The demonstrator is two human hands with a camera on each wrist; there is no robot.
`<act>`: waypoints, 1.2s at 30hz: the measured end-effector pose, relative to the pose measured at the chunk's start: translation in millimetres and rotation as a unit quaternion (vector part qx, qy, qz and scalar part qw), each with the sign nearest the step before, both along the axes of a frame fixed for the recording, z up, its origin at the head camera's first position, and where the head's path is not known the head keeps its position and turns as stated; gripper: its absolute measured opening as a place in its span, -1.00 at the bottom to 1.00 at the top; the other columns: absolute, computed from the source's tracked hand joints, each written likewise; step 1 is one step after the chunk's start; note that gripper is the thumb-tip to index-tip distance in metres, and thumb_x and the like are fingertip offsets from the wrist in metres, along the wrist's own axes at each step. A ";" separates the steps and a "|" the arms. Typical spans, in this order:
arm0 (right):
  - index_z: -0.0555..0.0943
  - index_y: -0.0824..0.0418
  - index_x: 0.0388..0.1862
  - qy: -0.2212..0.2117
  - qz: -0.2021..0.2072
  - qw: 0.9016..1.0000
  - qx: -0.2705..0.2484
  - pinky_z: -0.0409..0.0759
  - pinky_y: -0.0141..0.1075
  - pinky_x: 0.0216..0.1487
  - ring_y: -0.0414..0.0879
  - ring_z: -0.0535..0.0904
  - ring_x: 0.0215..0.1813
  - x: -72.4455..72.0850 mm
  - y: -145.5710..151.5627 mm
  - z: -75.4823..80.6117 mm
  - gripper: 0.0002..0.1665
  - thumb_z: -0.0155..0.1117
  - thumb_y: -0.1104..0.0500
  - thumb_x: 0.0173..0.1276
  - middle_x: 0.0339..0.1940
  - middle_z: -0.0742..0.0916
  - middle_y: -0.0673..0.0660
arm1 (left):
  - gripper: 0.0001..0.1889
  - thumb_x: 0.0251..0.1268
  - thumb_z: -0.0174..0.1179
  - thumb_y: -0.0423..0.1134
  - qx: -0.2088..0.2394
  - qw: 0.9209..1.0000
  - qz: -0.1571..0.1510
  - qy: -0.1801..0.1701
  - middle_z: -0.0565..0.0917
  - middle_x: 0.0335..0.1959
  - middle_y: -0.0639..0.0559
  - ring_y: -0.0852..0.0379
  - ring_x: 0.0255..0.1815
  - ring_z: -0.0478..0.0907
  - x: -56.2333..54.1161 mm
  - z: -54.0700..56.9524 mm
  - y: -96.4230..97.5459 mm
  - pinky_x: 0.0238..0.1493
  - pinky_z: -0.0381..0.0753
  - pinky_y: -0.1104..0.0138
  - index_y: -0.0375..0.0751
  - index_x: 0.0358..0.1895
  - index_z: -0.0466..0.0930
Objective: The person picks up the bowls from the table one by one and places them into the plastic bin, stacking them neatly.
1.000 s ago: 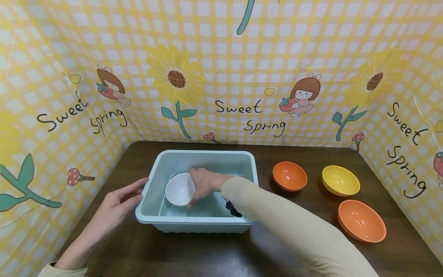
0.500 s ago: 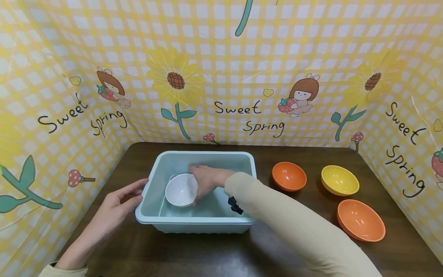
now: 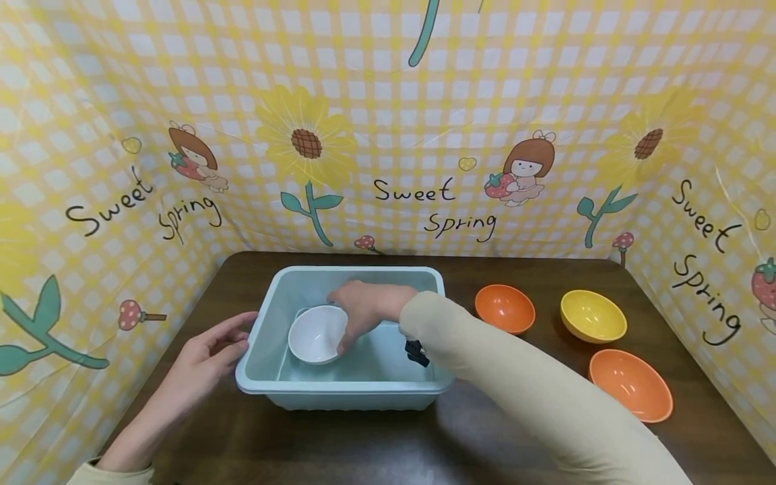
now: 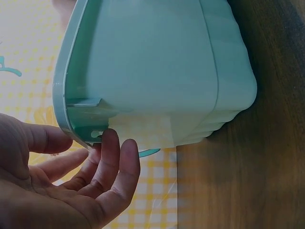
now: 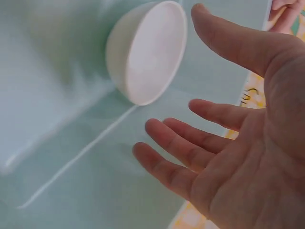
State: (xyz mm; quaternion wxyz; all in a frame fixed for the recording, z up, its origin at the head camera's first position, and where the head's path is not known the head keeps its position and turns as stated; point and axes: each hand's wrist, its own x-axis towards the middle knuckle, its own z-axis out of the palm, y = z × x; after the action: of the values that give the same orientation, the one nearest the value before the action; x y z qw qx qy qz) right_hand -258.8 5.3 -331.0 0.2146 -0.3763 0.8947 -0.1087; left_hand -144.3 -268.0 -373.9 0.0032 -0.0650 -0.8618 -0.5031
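White bowl (image 3: 312, 335) is sitting mouth-up inside a pale blue plastic basin (image 3: 339, 387), in its left part, as the head view is showing. There, the right hand (image 3: 366, 311) is reaching in over the bowl's right edge, a cream sleeve (image 3: 509, 377) and a black wrist strap (image 3: 416, 351) following behind it, while the left hand (image 3: 212, 360) is holding the basin's left rim. Beneath, a dark brown wooden desk (image 3: 339, 441) is carrying the basin; to the basin's right, a red-orange bowl (image 3: 504, 308) is resting nearest, a yellow bowl (image 3: 593, 316) is lying farther right, and a lighter orange bowl (image 3: 629, 384) is sitting closer to the person. Yellow-checked cloth (image 3: 424, 128) with sunflowers and "Sweet Spring" lettering is hanging behind and at both sides. In the left wrist view, the left hand's grip is clamping the basin's rim near a corner, thumb and fingers lying on opposite sides. In the right wrist view, the right hand's grip is standing apart, thumb and fingers spreading beside the white bowl, and a gap is separating them from its rim.
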 end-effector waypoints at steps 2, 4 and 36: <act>0.44 0.24 0.54 0.000 0.000 1.000 0.003 0.47 -0.18 0.35 -0.05 0.48 0.29 3.6 0.8 5.0 -0.02 0.66 -0.04 0.24 0.40 0.60 0.16 | -0.50 0.63 0.08 -0.42 -0.001 1.000 0.001 0.000 0.63 0.02 -0.27 0.27 -0.08 0.61 -0.2 0.1 -0.4 -0.15 0.70 0.36 -0.42 0.54 0.34; 0.46 0.22 0.53 0.004 0.001 1.000 0.008 0.48 -0.20 0.33 -0.07 0.49 0.27 7.5 1.8 8.9 -0.05 0.65 -0.04 0.25 0.38 0.61 0.14 | -0.50 0.63 0.09 -0.42 0.000 1.000 0.001 0.002 0.63 0.01 -0.26 0.28 -0.08 0.62 0.1 -0.4 -0.9 -0.15 0.70 0.37 -0.42 0.54 0.34; 0.54 0.11 0.47 0.087 -0.019 0.996 -0.012 0.59 -0.14 0.23 -0.09 0.55 0.28 49.2 44.1 40.3 -0.23 0.54 -0.13 0.37 0.34 0.65 0.06 | -0.53 0.60 0.10 -0.44 -0.004 1.000 -0.013 0.028 0.65 -0.07 -0.21 0.25 -0.15 0.62 -1.7 -1.8 -3.0 -0.22 0.71 0.33 -0.45 0.49 0.40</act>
State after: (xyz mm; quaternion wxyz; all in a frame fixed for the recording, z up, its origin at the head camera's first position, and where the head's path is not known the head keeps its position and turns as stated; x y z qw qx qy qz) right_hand -209.6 49.4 -290.7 0.1291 -0.3695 0.9158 -0.0898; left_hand -146.0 -271.0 -375.6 0.0205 -0.0899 -0.8623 -0.4980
